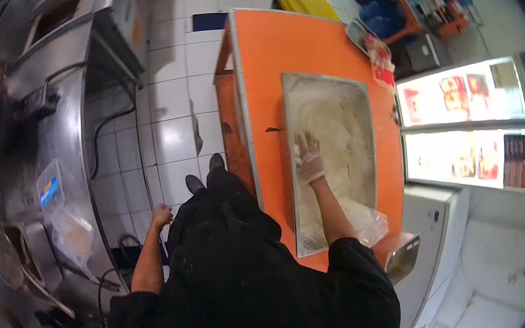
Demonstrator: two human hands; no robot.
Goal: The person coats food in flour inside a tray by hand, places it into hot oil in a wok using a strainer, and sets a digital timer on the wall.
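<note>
My right hand [309, 156], in a thin see-through glove, reaches into a long metal tray [371, 144]. Its fingers are stretched out and slightly apart over pale flour-like powder [336, 130], near the tray's left wall. Powder covers most of the tray's bottom. A clear plastic bag [368, 222] lies crumpled at the near right corner. My bare left hand [162, 214] hangs beside my leg, away from the tray, with its fingers curled closed. A thin pale line runs just below it; whether the hand grips anything is too small to tell.
The tray rests on an orange table [261, 98]. To the left runs a steel counter [69, 135] with a plastic container [50, 183] and pans. On the right stand a lit glass-door fridge [465, 129] and a white cabinet [425, 236]. A yellow object [308, 5] is behind the table.
</note>
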